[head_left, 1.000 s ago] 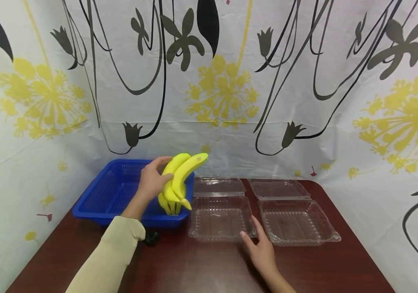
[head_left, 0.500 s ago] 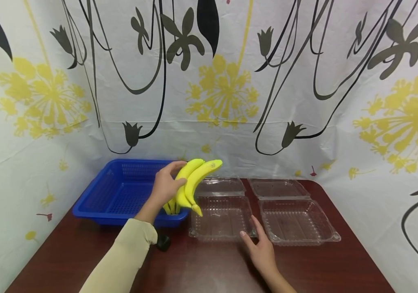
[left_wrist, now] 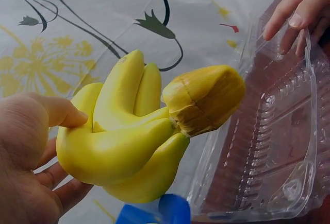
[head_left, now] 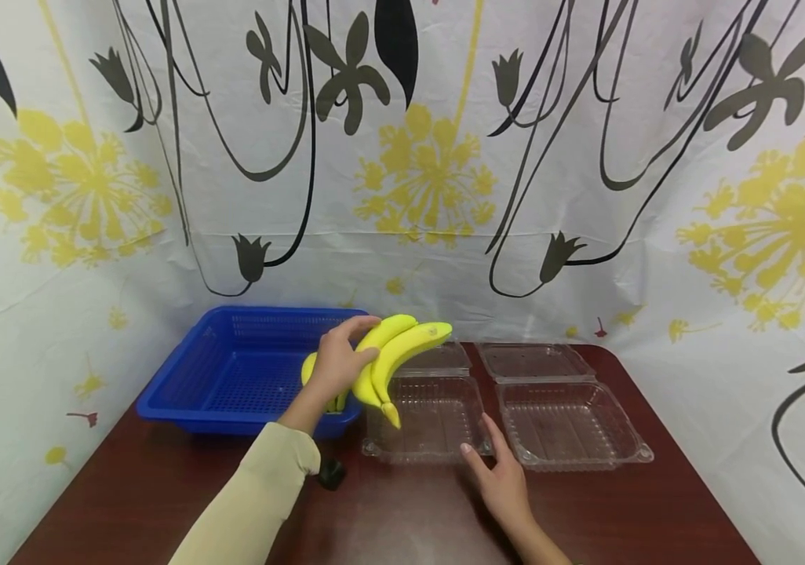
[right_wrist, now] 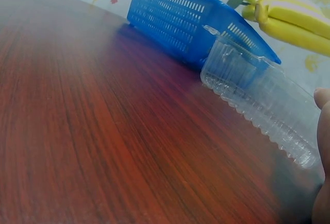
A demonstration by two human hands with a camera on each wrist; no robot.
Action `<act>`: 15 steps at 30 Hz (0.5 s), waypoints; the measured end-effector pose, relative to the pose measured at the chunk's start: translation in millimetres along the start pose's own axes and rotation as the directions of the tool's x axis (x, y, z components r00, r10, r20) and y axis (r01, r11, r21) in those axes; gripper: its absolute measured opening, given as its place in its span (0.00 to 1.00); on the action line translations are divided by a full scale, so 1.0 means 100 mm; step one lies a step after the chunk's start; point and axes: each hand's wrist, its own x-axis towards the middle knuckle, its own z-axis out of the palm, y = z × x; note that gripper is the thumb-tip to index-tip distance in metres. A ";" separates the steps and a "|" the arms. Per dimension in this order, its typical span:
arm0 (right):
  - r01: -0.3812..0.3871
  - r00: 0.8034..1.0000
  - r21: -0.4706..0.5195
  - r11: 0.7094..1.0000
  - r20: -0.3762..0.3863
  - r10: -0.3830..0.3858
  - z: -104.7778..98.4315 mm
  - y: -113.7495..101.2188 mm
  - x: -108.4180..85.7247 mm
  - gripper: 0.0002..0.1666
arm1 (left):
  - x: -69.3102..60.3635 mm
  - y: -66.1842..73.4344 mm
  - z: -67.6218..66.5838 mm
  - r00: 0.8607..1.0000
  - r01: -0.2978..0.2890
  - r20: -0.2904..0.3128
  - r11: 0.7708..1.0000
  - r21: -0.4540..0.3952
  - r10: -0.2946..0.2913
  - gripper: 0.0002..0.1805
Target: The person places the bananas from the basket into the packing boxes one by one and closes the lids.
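Note:
The left hand grips a bunch of yellow bananas, held in the air over the left edge of a clear plastic container. In the left wrist view the thumb presses on the bananas, whose brownish stem end points right, and the other fingers go behind them. The right hand rests at the near right corner of the same container, fingers extended. The right wrist view shows the bananas above the container wall.
A blue basket stands at the left, with more yellow fruit partly hidden behind the left hand. To the right lies a second clear container, lid folded back. A small black object shows beside the left sleeve. Patterned cloth hangs behind the table.
The left hand has carried the bananas to the right and slightly down, from over the basket to the left clear container. The right hand has stayed where it was.

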 end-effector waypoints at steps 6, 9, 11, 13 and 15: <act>-0.017 1.000 -0.001 1.000 0.002 0.017 0.00 0.00 0.00 0.39 | -0.03 0.02 0.11 0.999 -0.026 0.044 1.000 0.004 0.026 0.26; -0.014 1.000 -0.001 1.000 0.003 0.014 0.00 -0.01 0.01 0.39 | -0.05 0.01 0.16 0.997 -0.038 0.064 0.999 0.013 0.037 0.26; -0.011 1.000 -0.004 1.000 0.004 0.011 0.00 -0.01 0.01 0.39 | -0.05 -0.01 0.19 0.996 -0.043 0.083 0.999 0.021 0.041 0.26; -0.013 1.000 -0.006 1.000 0.004 0.013 0.00 -0.01 0.01 0.39 | -0.05 -0.03 0.22 0.993 -0.043 0.107 0.999 0.028 0.040 0.26; -0.020 1.000 -0.009 1.000 0.004 0.020 0.00 -0.01 0.01 0.40 | -0.06 -0.05 0.25 0.991 -0.044 0.126 0.999 0.021 0.041 0.26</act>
